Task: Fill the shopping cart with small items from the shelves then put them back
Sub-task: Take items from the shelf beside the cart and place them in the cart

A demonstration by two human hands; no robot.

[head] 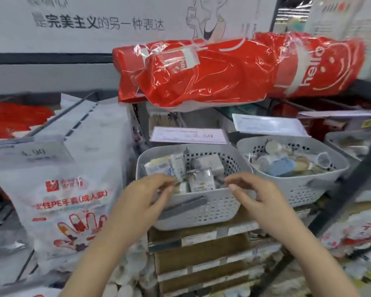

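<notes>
A grey perforated basket [212, 209] stands on the shelf straight ahead, filled with several small packaged items [199, 172]. My left hand [146, 196] hovers at the basket's near left rim, fingers loosely curled, and seems to hold nothing. My right hand [253, 194] hangs over the near right rim, fingers also loosely curled and empty. No shopping cart shows in the head view.
A second grey basket [296, 185] of small goods sits to the right, a third [351, 144] beyond it. White glove packs [66, 198] stack at the left. Red plastic-wrapped bundles [223, 71] lie on the shelf above. A price card [189, 136] stands behind the basket.
</notes>
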